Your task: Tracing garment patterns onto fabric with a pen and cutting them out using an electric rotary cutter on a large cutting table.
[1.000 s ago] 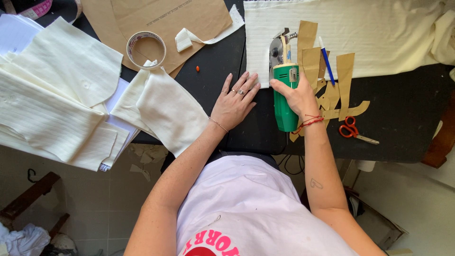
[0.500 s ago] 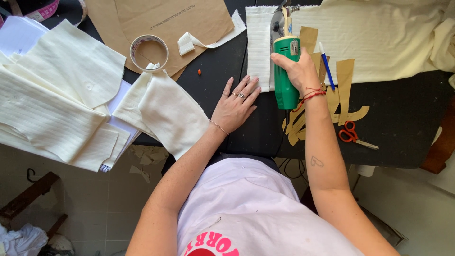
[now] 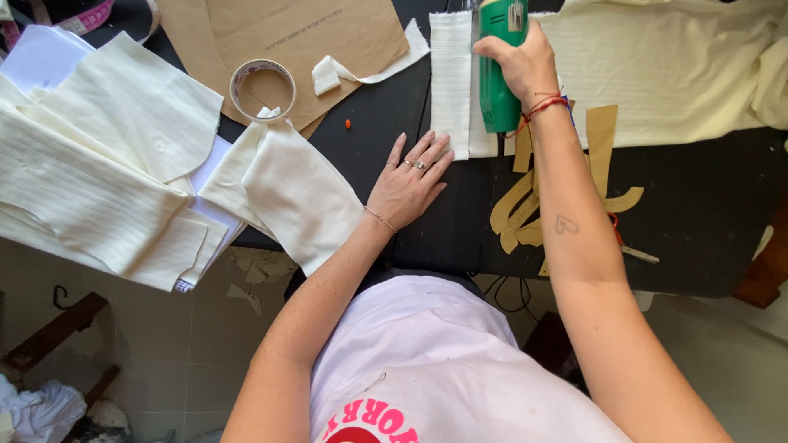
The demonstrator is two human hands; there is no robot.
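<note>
Black and wide, the table [image 3: 722, 213] carries everything, with a tiled floor below its near edge. Taking the green cutter [image 3: 499, 74] as the landmark: the biggest thing is the cream fabric [image 3: 673, 66] spread flat to its right, laid out so the tool can run along its edge. Left of the cutter, across the table, cut cream pieces [image 3: 98, 172] are stacked out of the way, some hanging over the edge. A brown paper pattern [image 3: 304, 37] lies up and to the left, with a tape roll [image 3: 263, 89] resting on it. Just below the cutter sit tan paper strips [image 3: 525, 205], pushed aside.

The right hand [image 3: 525, 66] is closed around the cutter's body, holding it upright on the fabric's edge. The left hand [image 3: 410, 180], below and left of the cutter, lies flat and empty, fingers spread, their tips pressing the ribbed strip [image 3: 451, 82] beside the blade, seemingly to steady it.
</note>
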